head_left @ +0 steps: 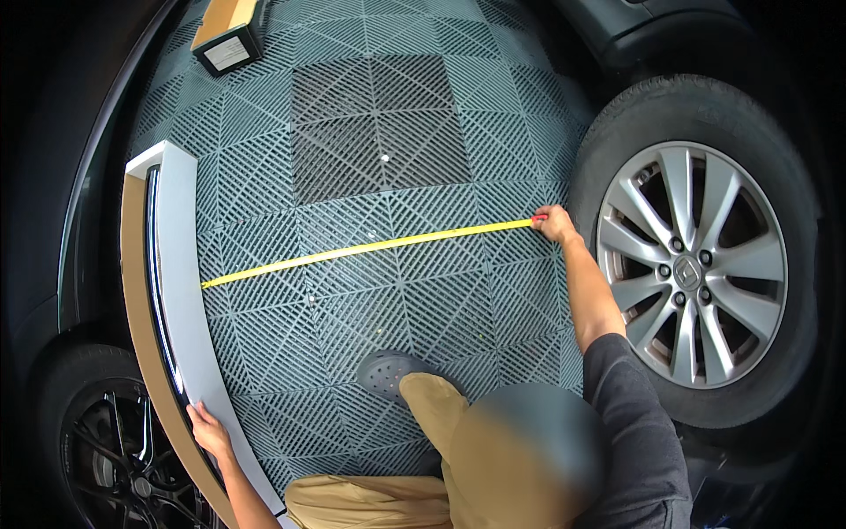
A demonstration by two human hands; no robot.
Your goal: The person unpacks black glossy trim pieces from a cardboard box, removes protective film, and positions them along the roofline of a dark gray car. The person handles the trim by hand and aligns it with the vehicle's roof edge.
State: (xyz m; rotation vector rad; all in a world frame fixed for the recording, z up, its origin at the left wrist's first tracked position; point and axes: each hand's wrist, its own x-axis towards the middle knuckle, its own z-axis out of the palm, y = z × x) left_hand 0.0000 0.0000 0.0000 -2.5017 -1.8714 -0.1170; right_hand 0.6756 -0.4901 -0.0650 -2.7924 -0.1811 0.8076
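My right hand (555, 227) is closed around a tape measure, of which a bit of red case (539, 219) shows. From it the yellow tape blade (379, 245) runs out to the left across the floor, its far end at the side of a long narrow box (181, 238). That box is white outside and brown along its outer side, and a glossy dark strip (157, 264) lies lengthwise in it. Nearer to me, my left hand (209, 430) grips the long box by its edge. A blurred round patch covers part of my lap.
A silver-spoked car wheel (690, 269) stands close at the right of my right hand. At the left are a dark car's body and its black wheel (132, 450). Ribbed grey tiles (256, 176) cover the floor. A small open carton (231, 40) sits far left.
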